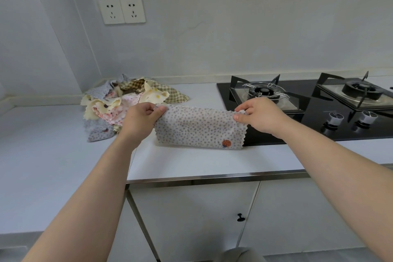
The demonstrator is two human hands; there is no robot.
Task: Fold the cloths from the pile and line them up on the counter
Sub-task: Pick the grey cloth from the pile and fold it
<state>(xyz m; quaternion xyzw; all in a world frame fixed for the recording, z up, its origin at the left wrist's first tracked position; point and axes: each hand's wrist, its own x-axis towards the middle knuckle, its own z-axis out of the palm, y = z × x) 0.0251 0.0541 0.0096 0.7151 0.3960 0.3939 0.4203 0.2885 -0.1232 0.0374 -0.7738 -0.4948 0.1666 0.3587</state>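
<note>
Pale grey fabric sprinkled with small dark dots makes up the dotted cloth (200, 127), which is stretched between both hands as a long rectangle and looks doubled over. The left hand (142, 117) pinches its upper left corner, thumb pressed against curled fingers with the fabric caught between them. The right hand (259, 115) pinches the upper right corner the same way, thumb and forefinger closed on the wavy hem. The short right edge is cut in zigzags, and a round orange-brown patch sits near the lower right corner. The cloth's lower edge rests on the smooth white counter (53, 144), about midway between its back edge and its metal-trimmed front edge, and the right end overlaps the front left corner of the glossy black glass hob (308, 117). Just left of the left hand, toward the counter's back corner, lies the pile (119, 102): crumpled soft cloths in cream, pink, grey dots and tan check, with scalloped edges. Two white wall sockets (122, 10) are set above it.
</note>
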